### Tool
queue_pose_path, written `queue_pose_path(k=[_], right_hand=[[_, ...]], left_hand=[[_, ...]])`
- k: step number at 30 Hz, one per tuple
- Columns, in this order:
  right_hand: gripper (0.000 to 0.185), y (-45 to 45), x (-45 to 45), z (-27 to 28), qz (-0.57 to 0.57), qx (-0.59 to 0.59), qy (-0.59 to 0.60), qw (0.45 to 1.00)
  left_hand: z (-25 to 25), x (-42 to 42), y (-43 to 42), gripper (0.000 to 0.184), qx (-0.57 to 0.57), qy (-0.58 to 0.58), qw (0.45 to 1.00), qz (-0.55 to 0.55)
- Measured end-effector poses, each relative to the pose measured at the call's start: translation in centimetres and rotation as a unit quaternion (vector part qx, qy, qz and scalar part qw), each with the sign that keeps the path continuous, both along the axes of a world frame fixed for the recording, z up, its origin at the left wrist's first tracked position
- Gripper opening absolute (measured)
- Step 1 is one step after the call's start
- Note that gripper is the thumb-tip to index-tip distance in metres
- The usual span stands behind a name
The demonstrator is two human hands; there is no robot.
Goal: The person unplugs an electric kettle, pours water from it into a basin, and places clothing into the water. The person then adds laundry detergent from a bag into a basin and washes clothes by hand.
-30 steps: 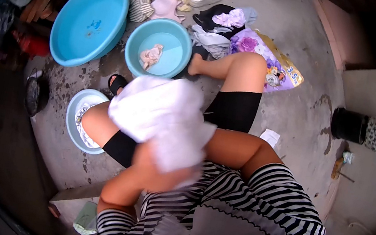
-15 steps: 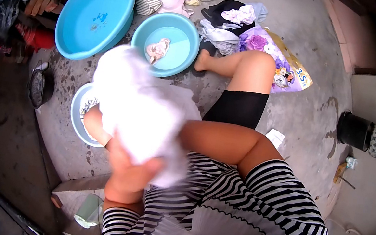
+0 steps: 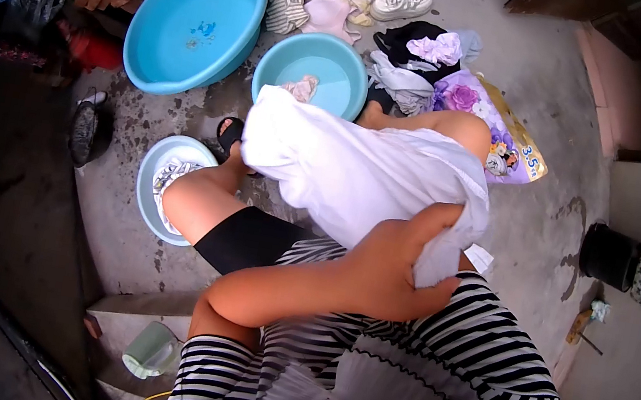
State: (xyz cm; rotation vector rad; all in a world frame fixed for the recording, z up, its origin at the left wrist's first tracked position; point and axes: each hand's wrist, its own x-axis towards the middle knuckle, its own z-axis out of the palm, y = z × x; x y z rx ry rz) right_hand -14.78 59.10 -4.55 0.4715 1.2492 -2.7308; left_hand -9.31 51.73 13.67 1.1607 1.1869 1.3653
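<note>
Thumb and fingers of my left hand [image 3: 398, 268] are closed on the near edge of a white cloth garment [image 3: 360, 164], its arm reaching across my lap. The fabric stretches from that grip to a bunched end beside the smaller blue basin [image 3: 353, 78]. My right hand and forearm are hidden behind or inside the garment; only a bit of skin shows by the striped sleeve [image 3: 487, 321]. In that basin, a pale pink cloth [image 3: 302, 88] lies in water.
A large blue basin [image 3: 230, 58] stands at the upper left. A small basin [image 3: 143, 196] with patterned cloth sits by my left leg. Clothes [image 3: 408, 83], white sneakers [image 3: 401, 5] and a floral detergent bag [image 3: 507, 147] lie ahead. A black bucket [image 3: 610, 255] stands right.
My left hand has swung to the right, bringing the garment's near edge with it. The garment is now spread out over my right forearm, which showed before.
</note>
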Motion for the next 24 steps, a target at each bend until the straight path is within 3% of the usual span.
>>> queue_pose_path(k=[2,3,5,6,7,10,11,14,16,17,21,22,24], right_hand=[[0.041,0.4,-1.4,-0.6,-0.030,-0.033,-0.001,0.999],[0.041,0.4,-2.1,-0.7,-0.044,-0.051,0.002,0.998],[0.041,-0.5,-4.9,-0.5,-0.089,-0.105,0.032,0.990],[0.041,-1.2,-6.3,-0.1,-0.101,-0.126,0.052,0.985],[0.041,-2.3,-7.6,0.5,-0.113,-0.147,0.070,0.980],[0.041,-4.1,-9.2,1.4,-0.109,-0.164,0.089,0.976],[0.041,-4.2,-9.2,1.6,-0.099,-0.161,0.088,0.978],[0.041,-4.4,-8.1,1.4,-0.047,-0.133,0.067,0.988],[0.041,-4.3,-7.2,1.1,-0.007,-0.113,0.053,0.992],[0.041,-4.3,-6.6,1.0,0.012,-0.102,0.046,0.994],[0.042,-3.5,-4.1,0.1,0.072,-0.056,0.012,0.996],[0.042,-3.3,-3.6,-0.1,0.080,-0.046,0.003,0.996],[0.042,-2.6,-3.3,-0.3,0.085,-0.043,-0.018,0.995]], left_hand=[[-0.6,-1.7,-1.2,0.061,-0.120,0.141,0.981,0.051],[-1.9,-2.8,-1.8,0.061,-0.087,0.216,0.958,0.167],[-4.3,-5.3,-3.1,0.064,-0.075,0.252,0.867,0.423],[-5.1,-6.8,-3.7,0.068,-0.085,0.234,0.833,0.494],[-5.5,-8.1,-3.9,0.061,-0.072,0.200,0.831,0.514],[-6.2,-9.6,-5.1,0.048,-0.138,0.267,0.826,0.476],[-6.5,-9.8,-5.2,0.030,-0.126,0.247,0.829,0.486],[-5.7,-10.8,-5.8,0.020,-0.201,0.206,0.870,0.400],[-6.9,-9.9,-5.8,0.013,-0.168,0.047,0.954,0.244],[-6.3,-8.7,-5.4,0.012,-0.228,0.034,0.961,0.149],[-4.3,-3.0,-2.2,0.016,-0.009,-0.055,0.995,-0.084],[-3.5,-1.9,-2.0,0.017,-0.071,-0.088,0.992,-0.059],[-2.9,-3.2,-1.9,0.021,-0.115,-0.032,0.993,-0.011]])
